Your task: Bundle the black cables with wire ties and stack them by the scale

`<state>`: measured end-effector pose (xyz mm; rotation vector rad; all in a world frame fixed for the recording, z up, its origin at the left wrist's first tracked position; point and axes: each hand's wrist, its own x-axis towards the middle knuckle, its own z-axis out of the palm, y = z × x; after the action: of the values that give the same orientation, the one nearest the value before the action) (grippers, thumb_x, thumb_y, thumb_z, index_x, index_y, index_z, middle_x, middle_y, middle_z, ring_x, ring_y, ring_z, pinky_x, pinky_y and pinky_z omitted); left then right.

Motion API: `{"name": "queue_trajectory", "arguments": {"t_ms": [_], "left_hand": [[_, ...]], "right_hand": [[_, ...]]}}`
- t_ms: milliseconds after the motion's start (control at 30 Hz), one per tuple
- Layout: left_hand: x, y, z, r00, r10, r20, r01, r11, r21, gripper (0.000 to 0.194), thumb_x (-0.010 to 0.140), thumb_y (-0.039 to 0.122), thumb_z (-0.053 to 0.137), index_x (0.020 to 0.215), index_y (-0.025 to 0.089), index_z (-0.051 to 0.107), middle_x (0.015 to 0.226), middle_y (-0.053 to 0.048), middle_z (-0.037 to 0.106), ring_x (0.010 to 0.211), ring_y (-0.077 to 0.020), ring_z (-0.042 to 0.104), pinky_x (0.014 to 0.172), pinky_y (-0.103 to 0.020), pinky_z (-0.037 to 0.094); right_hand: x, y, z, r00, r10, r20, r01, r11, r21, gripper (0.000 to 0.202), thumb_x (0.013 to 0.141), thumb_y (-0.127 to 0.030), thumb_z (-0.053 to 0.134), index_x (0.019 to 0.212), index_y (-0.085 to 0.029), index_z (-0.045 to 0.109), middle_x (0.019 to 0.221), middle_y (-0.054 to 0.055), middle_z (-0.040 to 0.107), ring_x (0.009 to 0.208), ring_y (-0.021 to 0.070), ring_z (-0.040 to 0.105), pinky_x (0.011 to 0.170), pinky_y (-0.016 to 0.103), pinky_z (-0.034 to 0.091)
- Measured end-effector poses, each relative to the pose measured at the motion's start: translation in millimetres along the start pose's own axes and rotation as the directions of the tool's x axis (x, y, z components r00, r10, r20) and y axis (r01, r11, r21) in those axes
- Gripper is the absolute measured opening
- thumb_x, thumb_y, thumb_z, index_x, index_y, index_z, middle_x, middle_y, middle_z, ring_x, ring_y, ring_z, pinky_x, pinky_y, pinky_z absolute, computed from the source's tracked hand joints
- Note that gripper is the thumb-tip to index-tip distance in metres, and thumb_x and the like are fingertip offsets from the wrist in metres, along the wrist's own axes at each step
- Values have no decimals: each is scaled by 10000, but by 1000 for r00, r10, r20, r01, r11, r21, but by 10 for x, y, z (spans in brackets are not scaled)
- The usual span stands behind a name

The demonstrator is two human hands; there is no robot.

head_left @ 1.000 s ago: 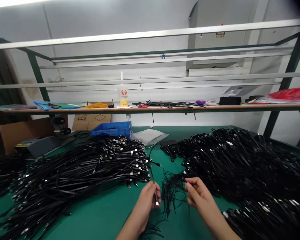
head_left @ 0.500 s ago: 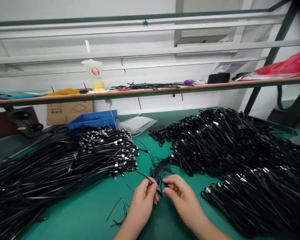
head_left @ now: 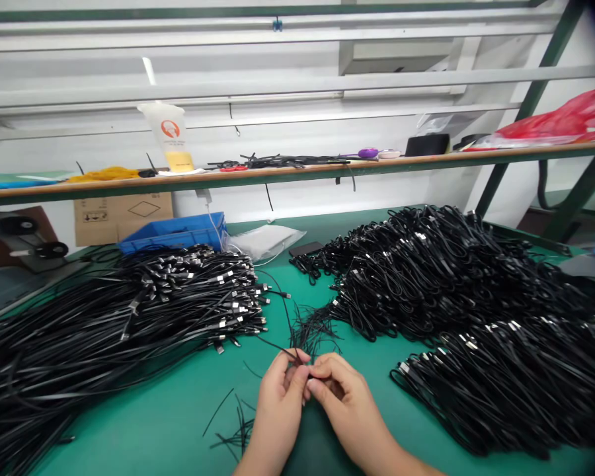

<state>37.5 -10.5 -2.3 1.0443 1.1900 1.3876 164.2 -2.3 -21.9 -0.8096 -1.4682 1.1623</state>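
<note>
In the head view, my left hand [head_left: 281, 403] is closed around a black cable [head_left: 276, 344], whose run leads off to the upper left. My right hand [head_left: 346, 400] pinches a thin black tie, its fingertips touching those of my left hand. Fingers hide most of what lies between them. Just beyond both hands is a heap of thin black ties [head_left: 313, 328] on the green mat [head_left: 168, 423]. More loose ties [head_left: 240, 430] lie by my left forearm.
Straight black cables with metal plugs [head_left: 104, 344] are heaped on the left. Bundled black cables [head_left: 426, 271] fill the right side. Behind stand a blue bin [head_left: 176, 233] and a plastic bag [head_left: 268, 241]. A shelf [head_left: 277, 175] carrying a drink cup [head_left: 166, 132] crosses above.
My hands were slightly apart and have come together, the right moving left until the fingertips meet. The view has shifted a little, so the surroundings sit slightly higher and further left.
</note>
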Motion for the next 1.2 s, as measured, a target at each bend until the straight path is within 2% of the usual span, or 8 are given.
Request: {"name": "queue_trajectory", "arguments": {"t_ms": [167,400,600,733,867,967,1100,1200], "left_hand": [[-13,27,18,998,-57,21,59,994,-89,539,623,653,784,829,186,610,585,39,522,525,-113,445,510,-224,369],[20,-34,-26,999,-25,-30,18,977,-211,480,753,631,712,774,167,594,556,67,409,513,-81,323,518,-211,292],[225,340,-584,935,36,-353,-183,901,-393,347,719,372,837,770,130,594,852,-21,565,557,-46,385,495,-189,333],[294,464,-829,921,56,-385,-216,897,-386,372,686,348,873,753,128,581,795,-1,539,560,-45,388,475,-171,331],[295,363,-742,927,47,-373,-203,897,-393,477,570,382,939,761,145,572,739,32,512,578,-58,443,526,-183,404],[277,266,-615,929,22,-369,-185,892,-412,524,533,403,951,772,159,554,725,48,502,571,-55,454,539,-188,418],[238,163,-438,948,-2,-319,-141,895,-423,529,558,437,933,789,172,538,717,52,518,577,-60,479,564,-201,429],[203,73,-295,963,-2,-271,-108,914,-392,527,590,482,904,787,187,514,681,62,526,562,-69,492,551,-207,408]], "right_hand": [[-14,7,-6,998,-46,42,50,994,-99,159,939,-272,569,856,-196,680,820,40,635,711,165,618,631,257,502],[25,26,-35,982,-179,53,186,952,-241,159,937,-262,594,889,-210,737,884,63,706,815,190,666,737,277,535],[88,70,-196,988,-131,81,148,957,-249,181,921,-321,622,950,-232,776,886,74,713,679,188,653,615,293,542],[156,68,-337,994,-96,48,104,972,-212,173,888,-348,662,944,-251,794,898,70,678,657,180,633,596,301,530],[221,56,-400,995,-8,-101,2,998,-61,220,815,-422,737,922,-240,801,981,72,627,647,159,612,586,306,544],[292,49,-433,958,128,-256,-77,977,199,283,732,-420,825,948,-246,772,881,32,641,665,148,609,607,281,565],[389,26,-468,882,356,-309,-109,792,601,344,639,-341,907,921,-244,737,852,6,688,736,150,655,676,255,612],[404,-13,-441,873,416,-253,-133,703,698,344,630,-292,914,920,-206,750,1001,48,717,834,168,681,754,264,627]]}}
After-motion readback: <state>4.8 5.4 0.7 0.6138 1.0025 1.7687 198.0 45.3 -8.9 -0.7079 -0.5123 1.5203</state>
